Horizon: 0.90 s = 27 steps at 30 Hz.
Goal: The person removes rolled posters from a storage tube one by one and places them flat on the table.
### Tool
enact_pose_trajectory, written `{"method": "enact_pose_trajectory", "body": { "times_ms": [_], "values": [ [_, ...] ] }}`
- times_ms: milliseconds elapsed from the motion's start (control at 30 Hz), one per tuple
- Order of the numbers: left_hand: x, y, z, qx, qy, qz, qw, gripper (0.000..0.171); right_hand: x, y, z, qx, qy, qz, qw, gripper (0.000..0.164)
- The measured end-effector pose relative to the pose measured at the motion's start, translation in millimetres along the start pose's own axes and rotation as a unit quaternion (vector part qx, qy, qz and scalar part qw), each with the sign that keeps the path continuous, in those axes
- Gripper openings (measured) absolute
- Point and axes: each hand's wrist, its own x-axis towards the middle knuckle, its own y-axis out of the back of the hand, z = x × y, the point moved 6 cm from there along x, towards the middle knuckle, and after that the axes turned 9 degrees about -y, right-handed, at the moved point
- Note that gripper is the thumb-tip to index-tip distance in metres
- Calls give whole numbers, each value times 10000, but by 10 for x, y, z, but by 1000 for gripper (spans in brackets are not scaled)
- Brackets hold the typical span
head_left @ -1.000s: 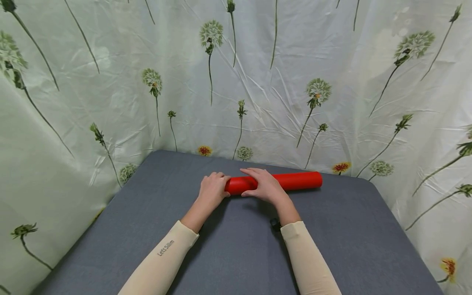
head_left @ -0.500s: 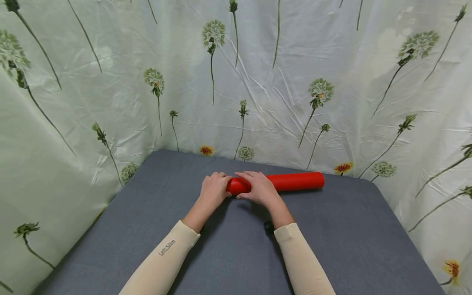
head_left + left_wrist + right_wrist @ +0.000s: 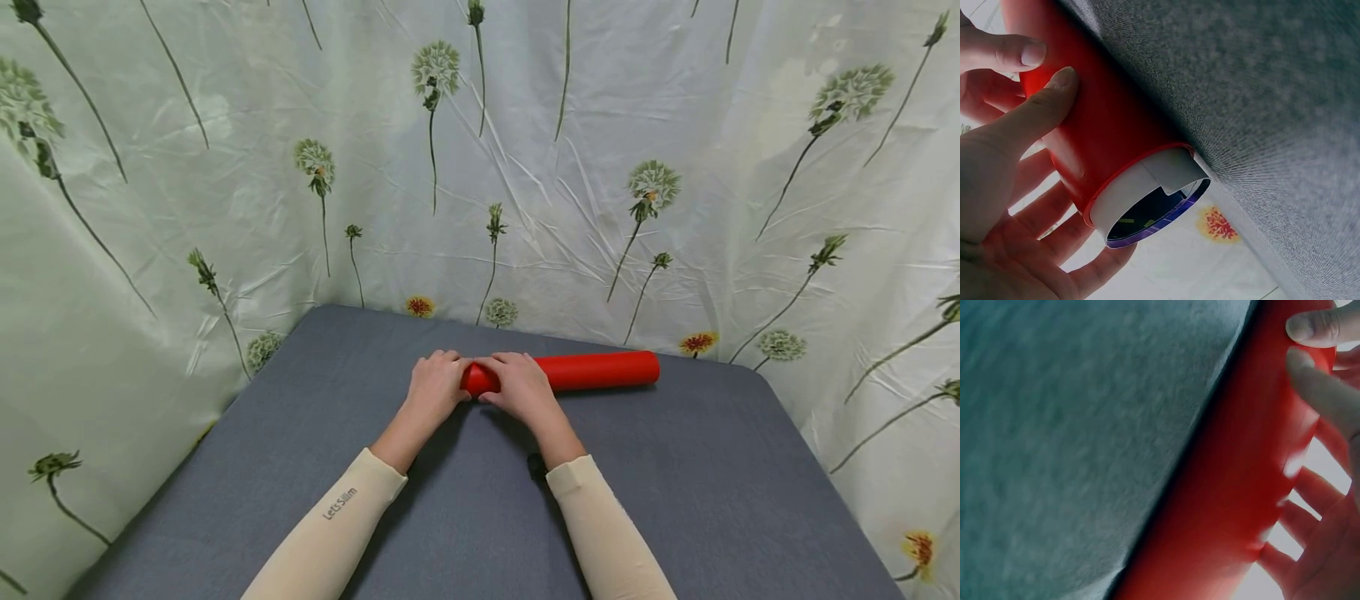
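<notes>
Evidently, your left hand (image 3: 435, 385) and right hand (image 3: 527, 388) were curled side by side round the red tube (image 3: 603, 370), likely to stop it rolling; it lay on the table (image 3: 480, 517) beneath your grip, stretching beyond your right, a rolled sheet (image 3: 1127, 185) poking past your left.

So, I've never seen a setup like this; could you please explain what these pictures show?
There is no machine here, just one person's bare hands: the left grip and the right grip. The wide picture comes from a camera worn on the head; the two close ones come from cameras worn on each wrist. On the grey surface lies a red roll. The left grip holds it near one end, and the right grip holds it close beside. The left wrist picture shows a pale inner layer sticking out of that end.
</notes>
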Motion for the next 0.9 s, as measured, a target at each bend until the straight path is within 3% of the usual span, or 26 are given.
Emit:
{"method": "enact_pose_trajectory", "body": {
  "times_ms": [267,467,600,733,800,900],
  "values": [
    [4,-11,-6,15,-15,-127,9999,53,-9,15,-35,-45,-113,304,9995,55],
    [10,30,-66,-70,-22,-250,9997,56,9,3,-1,-34,-185,293,9994,55],
    [1,232,-201,-236,98,-109,9996,61,17,17,28,19,-240,232,9994,56],
    [-15,438,-421,-427,459,19,9980,67,23,28,60,77,-337,137,9993,56],
    [-32,460,-535,-578,654,-122,9961,70,24,31,71,126,-380,85,9992,57],
    [-63,404,-654,-968,834,-591,9900,76,22,29,83,187,-411,18,9990,56]
  ]
}}
